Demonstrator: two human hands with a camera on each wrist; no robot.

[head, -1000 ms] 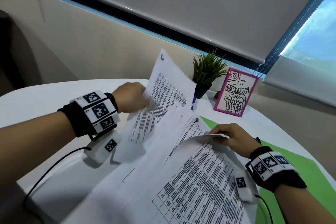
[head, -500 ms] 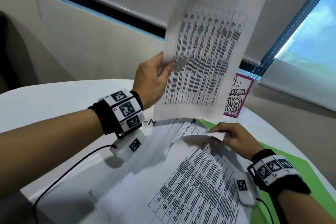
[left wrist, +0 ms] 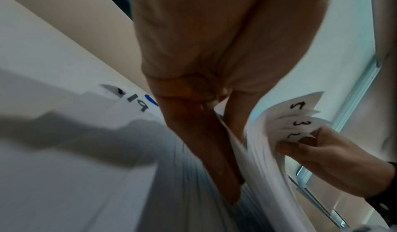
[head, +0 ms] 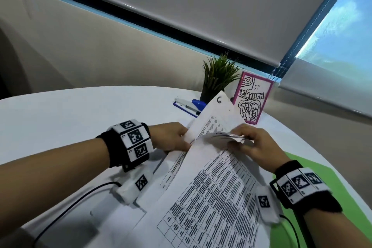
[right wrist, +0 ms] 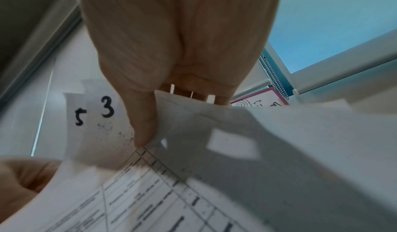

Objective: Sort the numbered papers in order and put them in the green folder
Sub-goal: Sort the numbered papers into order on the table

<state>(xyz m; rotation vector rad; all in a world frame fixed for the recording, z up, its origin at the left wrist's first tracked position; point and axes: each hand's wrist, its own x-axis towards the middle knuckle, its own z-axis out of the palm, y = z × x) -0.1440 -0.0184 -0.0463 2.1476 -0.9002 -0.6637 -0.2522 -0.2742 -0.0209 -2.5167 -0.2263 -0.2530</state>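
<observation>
head view: the left hand [head: 171,137] pinches the edge of a single sheet [head: 217,115], which slants over the paper stack [head: 211,197] on the white table [head: 80,110]; the right hand [head: 255,147] grips the lifted corners of the stack. the green folder [head: 314,169] lies under the right wrist. left wrist view: the fanned corners [left wrist: 300,116] are pinched by the right hand. right wrist view: the thumb [right wrist: 144,120] presses corners marked 5 and 3.

White papers [head: 211,203] with black tables; green folder [head: 314,171].
</observation>
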